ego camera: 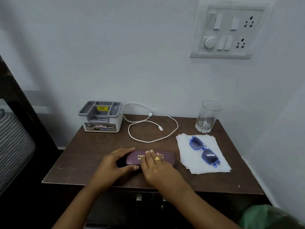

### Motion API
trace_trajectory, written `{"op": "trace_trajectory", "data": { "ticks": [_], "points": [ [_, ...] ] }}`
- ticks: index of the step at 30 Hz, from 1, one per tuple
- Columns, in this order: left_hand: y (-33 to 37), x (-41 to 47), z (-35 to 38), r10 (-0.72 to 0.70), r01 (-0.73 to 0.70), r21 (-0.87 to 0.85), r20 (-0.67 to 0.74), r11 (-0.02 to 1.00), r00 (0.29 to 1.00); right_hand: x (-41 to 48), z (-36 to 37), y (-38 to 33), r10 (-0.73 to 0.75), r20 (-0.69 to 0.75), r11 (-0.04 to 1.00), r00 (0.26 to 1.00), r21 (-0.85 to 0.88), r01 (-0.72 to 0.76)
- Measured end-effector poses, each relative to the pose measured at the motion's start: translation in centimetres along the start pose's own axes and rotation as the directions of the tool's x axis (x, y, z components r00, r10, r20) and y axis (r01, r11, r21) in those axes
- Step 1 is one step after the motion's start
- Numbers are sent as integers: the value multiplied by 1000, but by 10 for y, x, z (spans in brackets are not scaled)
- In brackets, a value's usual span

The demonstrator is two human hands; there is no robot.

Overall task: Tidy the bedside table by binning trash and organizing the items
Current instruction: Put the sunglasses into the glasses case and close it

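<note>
A closed purple glasses case (168, 158) lies near the front of the dark wooden bedside table (99, 146). My left hand (113, 164) clasps its left end, thumb in front and fingers behind. My right hand (156, 167), wearing a gold ring, rests flat on the lid. Blue sunglasses (203, 150) lie on a stack of white tissues (189, 159) at the right. A white charging cable (148, 128) is looped at the back middle. A grey and white organizer box (102, 116) stands at the back left, a clear glass (207, 116) at the back right.
The wall rises right behind the table, with a switch and socket panel (227, 30) up at the right. A dark bed frame (19, 103) and striped bedding (13, 146) are at the left. Something green (270, 217) shows at the bottom right. Drawer handles (139, 199) sit below the table front.
</note>
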State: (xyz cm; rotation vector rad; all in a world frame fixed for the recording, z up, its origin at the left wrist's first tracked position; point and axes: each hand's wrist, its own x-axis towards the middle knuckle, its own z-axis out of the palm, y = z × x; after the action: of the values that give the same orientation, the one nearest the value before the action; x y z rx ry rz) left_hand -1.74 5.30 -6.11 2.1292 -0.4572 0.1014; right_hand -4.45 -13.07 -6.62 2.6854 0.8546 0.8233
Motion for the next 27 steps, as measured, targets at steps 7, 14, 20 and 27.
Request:
{"op": "trace_trajectory", "data": {
  "ticks": [7, 14, 20, 27],
  "points": [
    [-3, 1, 0, -39, 39, -69, 4, 997, 999, 3, 1, 7, -129, 62, 985, 990, -111, 135],
    [-11, 3, -3, -40, 41, -28, 37, 999, 998, 10, -2, 14, -111, 66, 993, 992, 51, 108],
    [-10, 2, -5, -19, 21, -63, 34, 998, 999, 13, -27, 44, -62, 246, 895, 967, 442, -55],
    [-6, 0, -3, -79, 79, -76, 3, 994, 997, 29, -24, 60, 112, 174, 764, 978, 614, -197]
  ]
}}
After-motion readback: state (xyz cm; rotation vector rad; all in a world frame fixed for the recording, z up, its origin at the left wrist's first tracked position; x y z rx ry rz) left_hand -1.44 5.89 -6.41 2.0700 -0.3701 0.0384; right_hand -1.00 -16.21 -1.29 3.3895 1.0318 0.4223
